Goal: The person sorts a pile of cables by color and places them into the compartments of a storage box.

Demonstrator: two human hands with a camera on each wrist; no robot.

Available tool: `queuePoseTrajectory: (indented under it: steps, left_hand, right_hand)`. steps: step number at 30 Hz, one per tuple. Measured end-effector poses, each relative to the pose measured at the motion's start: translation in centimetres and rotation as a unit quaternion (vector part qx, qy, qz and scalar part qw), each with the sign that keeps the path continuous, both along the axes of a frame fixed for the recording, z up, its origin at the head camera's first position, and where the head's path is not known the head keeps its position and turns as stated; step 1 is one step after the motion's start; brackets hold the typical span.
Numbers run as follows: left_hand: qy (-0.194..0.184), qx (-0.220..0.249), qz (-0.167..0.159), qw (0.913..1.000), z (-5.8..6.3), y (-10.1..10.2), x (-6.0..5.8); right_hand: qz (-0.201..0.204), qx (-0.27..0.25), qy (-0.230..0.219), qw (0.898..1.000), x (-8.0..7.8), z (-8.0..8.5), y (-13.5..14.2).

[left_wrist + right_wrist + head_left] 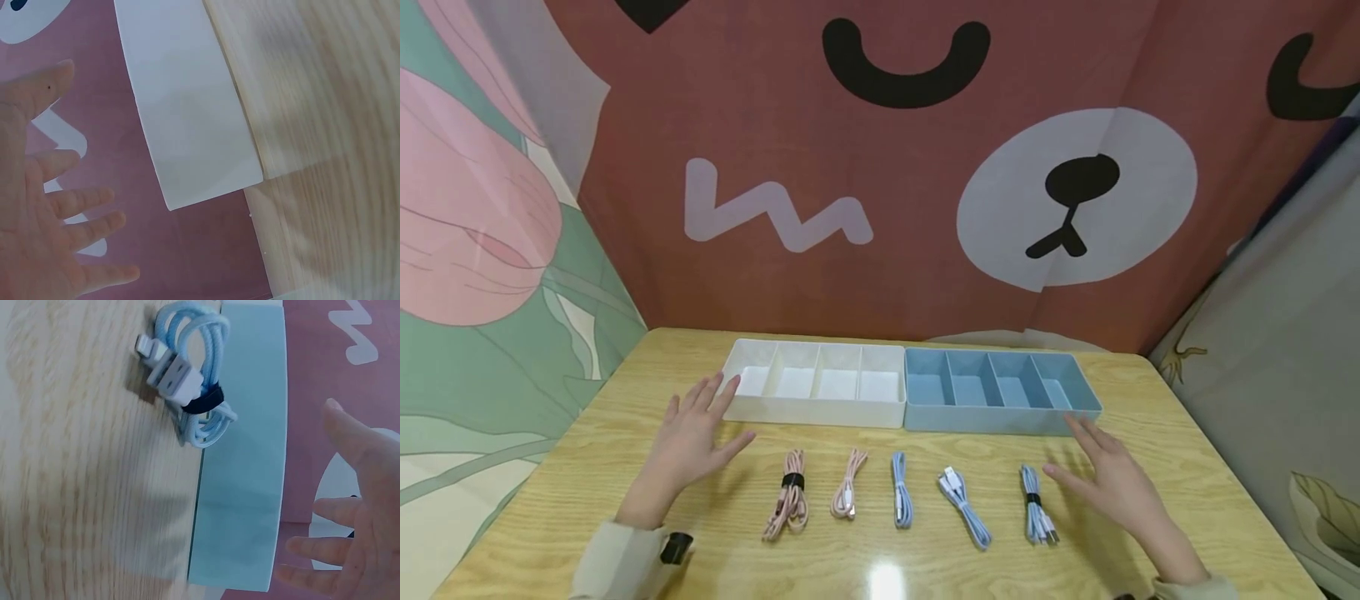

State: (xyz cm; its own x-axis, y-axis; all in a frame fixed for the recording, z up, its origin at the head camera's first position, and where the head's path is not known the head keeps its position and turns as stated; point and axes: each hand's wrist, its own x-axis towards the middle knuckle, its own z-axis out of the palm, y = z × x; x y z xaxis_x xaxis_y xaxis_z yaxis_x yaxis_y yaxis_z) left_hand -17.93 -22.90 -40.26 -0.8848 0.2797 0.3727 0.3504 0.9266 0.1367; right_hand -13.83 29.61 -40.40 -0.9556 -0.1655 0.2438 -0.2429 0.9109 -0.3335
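Five bundled cables point(902, 500), two pink and three blue, lie in a row on the counter point(730, 533) between the hands. The left hand point(688, 446) has its fingers point(726, 398) spread, grasping nothing; the right hand point(1112, 479) is likewise splayed, near the rightmost, black-strapped cable point(1034, 500). Fingers partly hide the white tray point(820, 412); whether any touch the blue tray point(1000, 421), I cannot tell.

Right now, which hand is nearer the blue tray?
Right. The right hand is by the blue tray, at its right end; the left hand is further left, by the white tray.
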Motion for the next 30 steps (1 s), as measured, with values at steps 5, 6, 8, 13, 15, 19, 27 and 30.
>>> queuePoseTrajectory:
  steps: [5,6,8,13,15,19,27,30]
  left_hand:
    - [0.039,0.021,-0.025,0.9987,0.0,-0.3,0.2]
    - [0.047,0.027,-0.031,0.9980,0.0,-0.3,0.2]
    - [0.059,0.041,-0.040,0.9966,0.1,-0.3,0.3]
    - [0.059,0.099,-0.045,0.9923,0.4,-0.2,0.7]
    - [0.056,0.123,-0.046,0.9897,0.7,-0.2,0.9]
    - [0.062,0.161,-0.049,0.9837,0.9,-0.4,0.9]
    - [0.074,0.219,-0.060,0.9712,0.9,-0.9,0.5]
    - [0.063,0.239,-0.055,0.9675,0.8,-1.1,0.3]
  right_hand:
    - [0.008,-0.024,0.001,1.000,0.4,0.4,-0.1]
    - [0.008,-0.027,0.001,1.000,0.5,0.5,-0.2]
    - [0.006,-0.030,-0.003,1.000,0.7,0.7,-0.2]
    - [-0.001,-0.034,-0.029,0.999,1.1,1.2,-0.2]
    - [-0.005,-0.038,-0.048,0.998,1.2,1.4,-0.2]
    - [-0.015,-0.053,-0.086,0.995,1.2,1.6,0.0]
    - [-0.032,-0.081,-0.125,0.988,1.2,1.7,0.3]
    - [-0.033,-0.087,-0.136,0.986,1.2,1.5,0.3]
